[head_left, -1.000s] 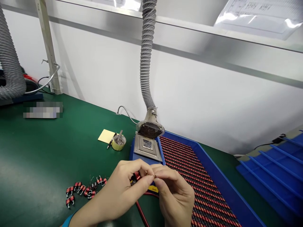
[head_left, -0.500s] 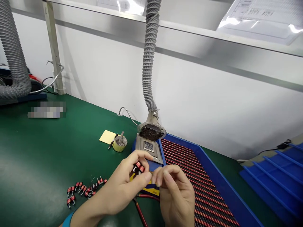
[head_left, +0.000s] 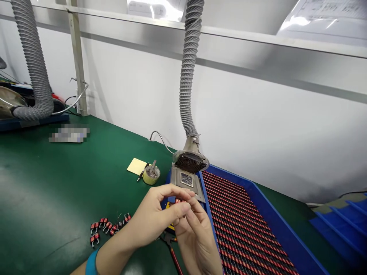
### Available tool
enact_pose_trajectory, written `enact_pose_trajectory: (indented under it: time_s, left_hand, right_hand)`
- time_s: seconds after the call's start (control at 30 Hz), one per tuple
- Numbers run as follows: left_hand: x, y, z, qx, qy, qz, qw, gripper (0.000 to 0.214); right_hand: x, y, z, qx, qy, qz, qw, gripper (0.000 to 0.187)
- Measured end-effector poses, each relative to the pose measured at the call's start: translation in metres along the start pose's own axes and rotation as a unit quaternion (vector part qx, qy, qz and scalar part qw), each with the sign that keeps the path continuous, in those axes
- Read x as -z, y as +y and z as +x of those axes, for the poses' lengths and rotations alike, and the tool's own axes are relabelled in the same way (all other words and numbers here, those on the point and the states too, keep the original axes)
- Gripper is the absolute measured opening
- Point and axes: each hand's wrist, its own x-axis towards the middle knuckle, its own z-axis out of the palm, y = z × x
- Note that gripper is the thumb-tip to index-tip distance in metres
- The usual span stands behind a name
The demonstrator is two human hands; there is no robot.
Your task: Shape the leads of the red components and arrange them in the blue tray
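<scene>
Since the last view, my left hand and right hand have drawn together, both pinching a small red-wound coil just before the soldering station. This looks like fine handling; the next move calls for a steady grip.

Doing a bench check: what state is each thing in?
Left hand, pinching a small red coil.
Right hand, fingers curled beside that coil.
Blue plastic tray, full of rows of red coils.
Loose red coils, clustered on the green bench mat.
Grey ribbed hose, hanging down.
</scene>
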Motion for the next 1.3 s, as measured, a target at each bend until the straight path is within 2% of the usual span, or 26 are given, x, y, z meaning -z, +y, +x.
enact_pose_trajectory:
  time_s: [0.13, 0.3, 0.5, 0.57, 0.7, 0.8, 0.87, 1.0, 1.13, 1.3]
  left_hand:
    - [0.006, 0.0, 0.004, 0.01, 0.036, -0.042, 0.998, 0.008]
    - [0.003, 0.0, 0.002, -0.001, 0.119, -0.081, 0.99, 0.015]
    - [0.012, 0.008, 0.001, -0.077, 0.223, -0.128, 0.963, 0.016]
    - [0.018, 0.011, 0.001, -0.099, 0.236, -0.13, 0.958, 0.016]
    - [0.021, 0.014, 0.001, -0.095, 0.193, -0.11, 0.97, 0.01]
    - [0.019, 0.013, -0.001, -0.056, 0.121, -0.049, 0.99, 0.012]
    - [0.017, 0.013, -0.001, -0.023, 0.094, -0.016, 0.995, 0.012]
    - [0.016, 0.012, 0.0, 0.006, 0.102, -0.007, 0.995, 0.007]
    - [0.016, 0.014, -0.002, -0.017, 0.087, 0.049, 0.995, 0.007]
    - [0.015, 0.013, -0.003, -0.042, 0.107, 0.059, 0.992, 0.005]
  right_hand:
    - [0.001, 0.004, 0.0, 0.018, -0.009, -0.062, 0.998, 0.013]
    - [0.006, 0.008, 0.002, 0.024, -0.01, -0.095, 0.995, 0.016]
    - [-0.004, 0.002, -0.001, 0.012, -0.023, -0.102, 0.995, 0.015]
    - [-0.008, 0.0, -0.002, 0.0, -0.019, -0.089, 0.996, 0.017]
    - [-0.01, -0.002, -0.002, -0.006, -0.017, -0.08, 0.997, 0.02]
    - [-0.01, -0.004, -0.003, 0.0, -0.011, -0.077, 0.997, 0.02]
    - [-0.01, -0.005, -0.003, 0.005, -0.006, -0.073, 0.997, 0.021]
    - [-0.005, -0.007, -0.003, 0.018, -0.006, -0.078, 0.997, 0.017]
    - [0.004, -0.008, 0.0, 0.025, -0.031, -0.106, 0.994, 0.014]
    - [0.006, -0.008, 0.002, 0.03, -0.038, -0.115, 0.992, 0.013]
